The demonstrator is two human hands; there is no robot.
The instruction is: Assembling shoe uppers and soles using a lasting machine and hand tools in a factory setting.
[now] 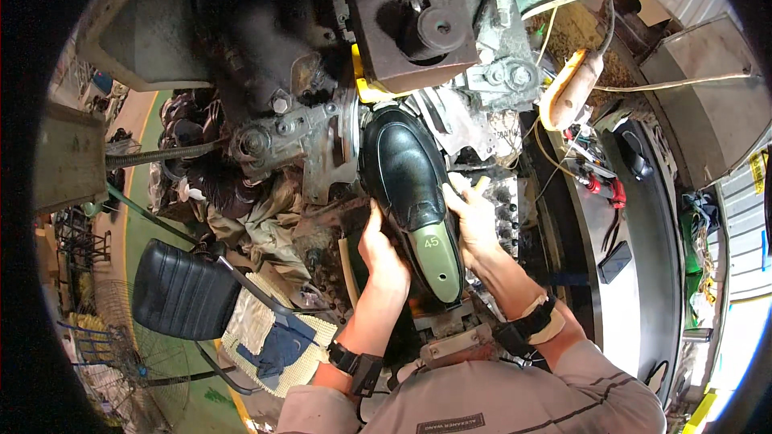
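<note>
A black leather shoe upper (400, 165) is stretched over a green shoe last (436, 259), sole side down, its toe pointing away from me into the machine. My left hand (381, 255) grips the upper's left side near the instep, its underside fingers hidden. From the other side, my right hand (474, 223) holds the upper with its thumb along the edge; its other fingers are partly hidden below. The toe lies between two metal machine arms, under a dark block (422, 56) with a round knob. The last's heel end, with a small hole, points toward me.
A lamp (572, 90) on a cable hangs at the right. Beyond it, a bench (591, 257) carries a phone (616, 262), a red-handled tool (618, 193) and a black mouse-like object (635, 153). A black chair (186, 289) and a wire fan guard (129, 354) stand left.
</note>
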